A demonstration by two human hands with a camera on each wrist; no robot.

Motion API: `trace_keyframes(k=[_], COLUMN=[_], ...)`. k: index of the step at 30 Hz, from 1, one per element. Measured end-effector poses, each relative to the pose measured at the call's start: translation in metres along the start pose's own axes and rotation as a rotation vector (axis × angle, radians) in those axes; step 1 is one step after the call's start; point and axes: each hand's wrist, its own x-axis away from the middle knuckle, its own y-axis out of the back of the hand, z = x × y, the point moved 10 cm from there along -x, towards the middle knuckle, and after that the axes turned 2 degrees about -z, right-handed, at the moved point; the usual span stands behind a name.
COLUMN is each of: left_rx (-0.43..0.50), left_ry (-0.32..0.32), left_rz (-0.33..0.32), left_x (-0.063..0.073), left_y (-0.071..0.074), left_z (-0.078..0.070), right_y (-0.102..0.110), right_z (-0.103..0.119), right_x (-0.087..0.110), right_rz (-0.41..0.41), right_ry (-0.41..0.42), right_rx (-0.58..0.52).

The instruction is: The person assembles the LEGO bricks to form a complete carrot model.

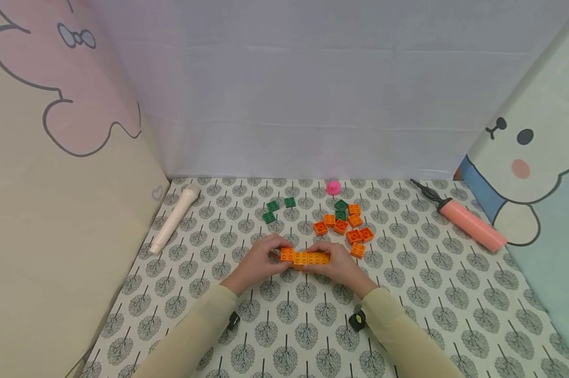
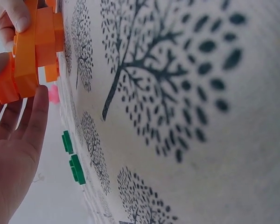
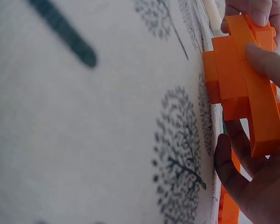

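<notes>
Both hands are at an orange toy-brick stack [image 1: 314,258] near the middle of the table. Its tiers widen from a small bottom one to a long top row, as the right wrist view shows. My left hand [image 1: 261,262] pinches an orange brick [image 1: 287,254] at the stack's left end, thumb on the near side and fingers behind. In the left wrist view that brick [image 2: 4,82] sits against the top row. My right hand [image 1: 337,263] grips the right part of the stack, with its thumb [image 3: 267,61] pressed along the near side.
Loose orange bricks [image 1: 354,237] lie behind the right hand, among them two green bricks [image 1: 341,215]. Several more green bricks [image 1: 272,206] lie farther left. A pink duck [image 1: 333,187] stands at the back, a white tube [image 1: 175,219] at left, a coral pump [image 1: 473,224] at right.
</notes>
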Motion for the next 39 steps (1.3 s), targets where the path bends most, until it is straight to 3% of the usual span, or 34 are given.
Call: trace_keyframes(k=[8,19,26,29,39], left_rx=[0.035,0.148,0.456,0.519,0.564], left_ry=[0.029,0.302,0.475,0.515,0.549], left_rz=[0.042,0.031,0.075,0.081,0.075], left_x=[0.002,0.007,0.007,0.007,0.007], left_y=[-0.004,-0.009,-0.024,-0.028,-0.029], left_z=[0.005,0.035,0.048,0.051,0.057], right_y=[0.000,0.001,0.001,0.001,0.000], right_z=[0.001,0.001,0.001,0.001,0.001], right_x=[0.001,0.001,0.001,0.000,-0.001], right_rz=[0.003,-0.005,-0.006,-0.008,-0.001], right_ry=[-0.001,-0.010,-0.012,-0.010,0.010], right_rx=[-0.014,-0.011,-0.013,-0.009,0.002])
